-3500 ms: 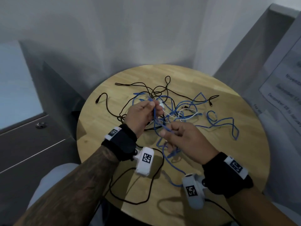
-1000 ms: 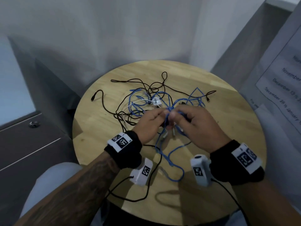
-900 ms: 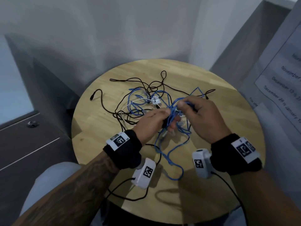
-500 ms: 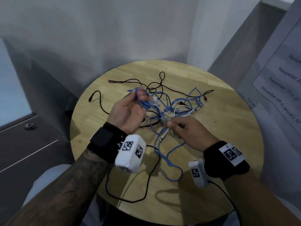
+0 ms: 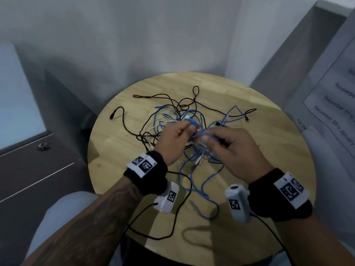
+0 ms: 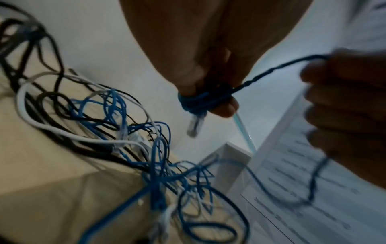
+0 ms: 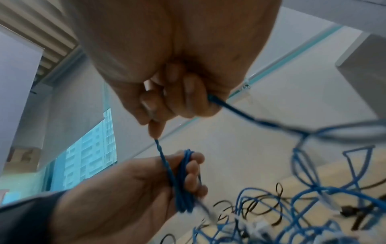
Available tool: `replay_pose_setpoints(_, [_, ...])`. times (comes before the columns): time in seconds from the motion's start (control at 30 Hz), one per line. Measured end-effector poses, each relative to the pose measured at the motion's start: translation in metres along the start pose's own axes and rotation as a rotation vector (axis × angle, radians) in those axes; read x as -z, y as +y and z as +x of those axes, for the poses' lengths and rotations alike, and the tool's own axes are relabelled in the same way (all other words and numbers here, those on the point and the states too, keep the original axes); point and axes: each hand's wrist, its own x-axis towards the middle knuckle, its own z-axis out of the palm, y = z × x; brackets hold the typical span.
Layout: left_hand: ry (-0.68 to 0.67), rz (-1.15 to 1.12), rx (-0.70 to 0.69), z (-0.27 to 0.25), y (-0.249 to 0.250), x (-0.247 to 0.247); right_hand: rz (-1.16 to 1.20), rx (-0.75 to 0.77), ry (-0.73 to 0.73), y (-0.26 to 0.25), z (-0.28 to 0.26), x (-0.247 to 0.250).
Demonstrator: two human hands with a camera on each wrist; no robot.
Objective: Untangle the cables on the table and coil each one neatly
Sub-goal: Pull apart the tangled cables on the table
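A blue cable (image 5: 194, 175) lies tangled with black (image 5: 167, 100) and white (image 5: 163, 122) cables on the round wooden table (image 5: 269, 150). My left hand (image 5: 176, 139) holds a few turns of the blue cable (image 6: 198, 102) wound round its fingers, with a clear plug (image 6: 194, 125) hanging below them. My right hand (image 5: 228, 146) pinches the same blue cable (image 7: 229, 108) a short way along, and the strand (image 7: 163, 155) runs taut between the two hands. Both hands hover above the tangle (image 6: 133, 148).
A loop of blue cable (image 5: 209, 206) trails toward the near table edge. Black wrist-camera leads (image 5: 172, 223) cross the near side. A grey cabinet (image 5: 34, 169) stands at left, and a printed notice (image 5: 334, 104) hangs at right.
My left hand has come back down from the far left to meet my right hand over the tangle, with more blue cable wound on its fingers.
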Motion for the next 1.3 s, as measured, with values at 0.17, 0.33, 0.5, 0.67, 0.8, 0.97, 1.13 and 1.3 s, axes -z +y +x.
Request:
replay_pose_setpoints(0.17, [-0.344,-0.300,0.202,-0.010,0.012,-0.015,-0.017,-0.079,0.288,0.026,0.014,0.016])
replay_pose_setpoints(0.33, [-0.369,-0.777,0.353,-0.006,0.020,-0.003,-0.010,-0.217,0.179,0.051,0.012,0.003])
replay_pose_setpoints(0.5, [-0.158,-1.155,0.342,0.006,0.018,0.027,-0.160,-0.267,-0.073,0.048,0.007,-0.002])
replay_pose_setpoints(0.67, [0.118,-1.255,0.296,0.020,0.011,0.044,-0.289,-0.207,-0.254,0.033,-0.002,-0.008])
replay_pose_setpoints(0.8, [0.304,-1.157,0.251,0.028,-0.003,0.051,-0.284,-0.125,-0.346,0.016,-0.007,-0.008])
replay_pose_setpoints(0.97, [0.434,-0.435,0.059,0.029,-0.017,0.044,-0.151,-0.008,-0.283,-0.008,-0.013,-0.007])
replay_pose_setpoints(1.13, [-0.062,0.024,0.090,0.003,0.004,0.011,-0.036,0.057,0.006,-0.021,-0.002,0.009])
replay_pose_setpoints(1.3, [-0.401,-0.099,0.171,-0.021,0.016,-0.013,-0.114,-0.065,0.243,0.023,0.010,0.033])
